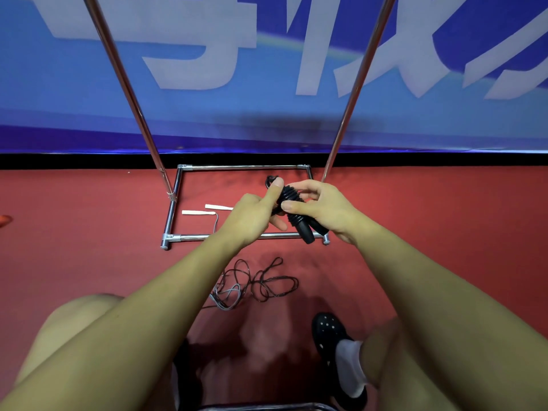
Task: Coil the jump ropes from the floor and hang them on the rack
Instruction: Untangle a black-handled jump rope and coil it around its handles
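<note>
Black handles (pixel 298 216): you hold both together, side by side, between your two hands, out in front of you above the rack's base; their butt ends point down toward you, past your right palm.
Right hand (pixel 324 210): your fingers curl over the ribbed grips from the right, thumb laid across the near side, clamping the pair.
Left hand (pixel 252 216): it grips from the left, thumb raised and pressed on the top of the handles, fingers tucked underneath.
Black cord end (pixel 271 180): a small loop pokes out just beyond your left thumb tip.
Black cord (pixel 267 281): the rest lies in loose loops on the floor below your hands, nearer your knees; how it runs up to the handles is hidden by your left forearm.
Grey cord (pixel 226 296): tangled on the floor beside the black loops, under your left forearm.
White handles (pixel 198 212): two lie on the floor inside the base frame, left of your left hand.
Rack (pixel 173 203): chrome base rectangle under and beyond your hands, two uprights rising to either side of them.
Floor (pixel 430 218): red, all around.
Banner (pixel 267 99): blue with white characters, beyond the rack.
Shoe (pixel 329 330): black, by your right knee, below your right forearm.
</note>
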Action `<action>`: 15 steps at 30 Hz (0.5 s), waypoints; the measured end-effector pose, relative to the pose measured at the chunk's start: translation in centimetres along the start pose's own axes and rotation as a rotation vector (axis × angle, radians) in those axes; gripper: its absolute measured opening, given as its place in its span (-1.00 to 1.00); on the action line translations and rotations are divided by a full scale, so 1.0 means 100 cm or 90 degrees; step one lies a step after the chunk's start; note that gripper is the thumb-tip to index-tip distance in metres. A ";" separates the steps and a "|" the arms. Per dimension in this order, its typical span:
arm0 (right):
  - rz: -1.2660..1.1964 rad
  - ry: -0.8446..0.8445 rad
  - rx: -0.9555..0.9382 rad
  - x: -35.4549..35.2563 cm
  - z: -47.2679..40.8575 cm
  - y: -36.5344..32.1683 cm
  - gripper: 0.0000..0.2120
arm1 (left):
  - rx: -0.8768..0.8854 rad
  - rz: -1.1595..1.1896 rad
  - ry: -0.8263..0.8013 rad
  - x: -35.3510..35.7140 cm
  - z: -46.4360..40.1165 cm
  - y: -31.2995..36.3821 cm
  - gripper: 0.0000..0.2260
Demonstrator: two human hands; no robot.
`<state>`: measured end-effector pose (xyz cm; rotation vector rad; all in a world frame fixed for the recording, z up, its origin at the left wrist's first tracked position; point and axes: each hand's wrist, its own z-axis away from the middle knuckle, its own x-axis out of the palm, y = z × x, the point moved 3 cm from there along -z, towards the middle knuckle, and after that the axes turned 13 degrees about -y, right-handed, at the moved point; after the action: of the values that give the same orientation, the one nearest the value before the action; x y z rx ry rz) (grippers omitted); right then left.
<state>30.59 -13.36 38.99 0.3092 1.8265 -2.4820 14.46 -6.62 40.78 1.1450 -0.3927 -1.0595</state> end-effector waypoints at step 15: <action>-0.210 -0.242 0.030 0.012 0.011 -0.004 -0.83 | 0.064 0.180 -0.116 0.000 -0.001 0.000 -0.55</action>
<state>29.22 -14.19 39.50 -0.4710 1.7736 -2.5512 14.55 -6.61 40.78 1.0471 -0.7374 -0.9040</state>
